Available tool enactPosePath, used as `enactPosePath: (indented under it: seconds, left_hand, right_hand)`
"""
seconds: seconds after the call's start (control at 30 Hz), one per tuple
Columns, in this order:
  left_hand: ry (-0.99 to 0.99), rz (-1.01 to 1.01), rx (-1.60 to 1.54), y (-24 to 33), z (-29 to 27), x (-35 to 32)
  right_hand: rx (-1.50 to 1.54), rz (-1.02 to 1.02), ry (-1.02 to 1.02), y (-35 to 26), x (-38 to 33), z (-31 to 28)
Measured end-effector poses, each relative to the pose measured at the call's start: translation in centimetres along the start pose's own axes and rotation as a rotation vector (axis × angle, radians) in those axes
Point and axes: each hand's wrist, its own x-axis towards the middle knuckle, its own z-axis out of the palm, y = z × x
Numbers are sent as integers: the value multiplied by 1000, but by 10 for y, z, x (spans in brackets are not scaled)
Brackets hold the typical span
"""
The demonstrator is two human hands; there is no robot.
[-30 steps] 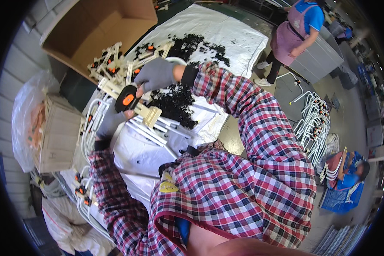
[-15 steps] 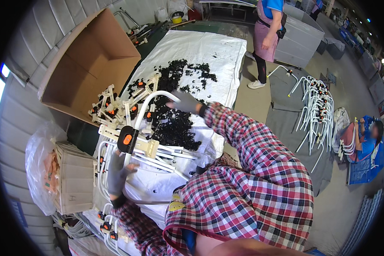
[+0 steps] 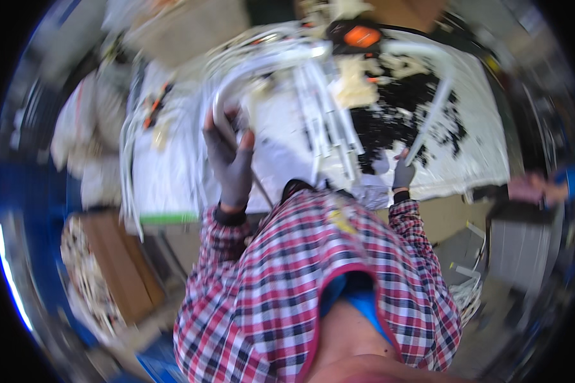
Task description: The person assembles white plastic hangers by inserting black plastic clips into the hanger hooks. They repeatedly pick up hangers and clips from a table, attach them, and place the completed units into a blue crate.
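A white bent-tube frame (image 3: 271,60) spans the far side of the table in front of me, blurred by motion. At its middle sits a black clamp with an orange button (image 3: 362,36), and a cream plastic piece (image 3: 354,83) shows just below. My left hand (image 3: 233,165), in a grey glove with bare fingertips, curls around the frame's left bend, thumb up. My right hand (image 3: 403,173), gloved alike, is closed on the lower end of the frame's right leg. Straight white tubes (image 3: 326,127) lie between my hands.
Small black parts (image 3: 380,131) are heaped on the white sheet (image 3: 482,150). More bent tubes (image 3: 129,153) lie at the table's left. White sacks (image 3: 86,137), a filled cardboard box (image 3: 118,262) and a grey bin (image 3: 521,246) surround it. Another person's hand (image 3: 546,190) shows at right.
My view has swung round over the table. My right hand has gone from the frame's upper bend to a leg's end; my left has moved from beside the clamp to the other bend.
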Motion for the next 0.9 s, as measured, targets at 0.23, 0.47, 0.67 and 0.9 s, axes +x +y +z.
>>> enactPosePath:
  seconds: [0.23, 0.47, 0.67, 0.9]
  left_hand:
    - [-50, 463, 478, 32, -11, 26]
    - [342, -122, 855, -94, -134, 20]
    - [-31, -490, 1149, -171, -202, -80]
    - [30, -524, 1263, -199, -202, -88]
  right_hand:
    - [174, -361, -1252, -199, -143, 135]
    - [-407, -725, -1461, -186, -143, 120]
    - [-372, -296, -1141, -99, -92, 84]
    - [-155, -210, -1033, -103, -77, 59]
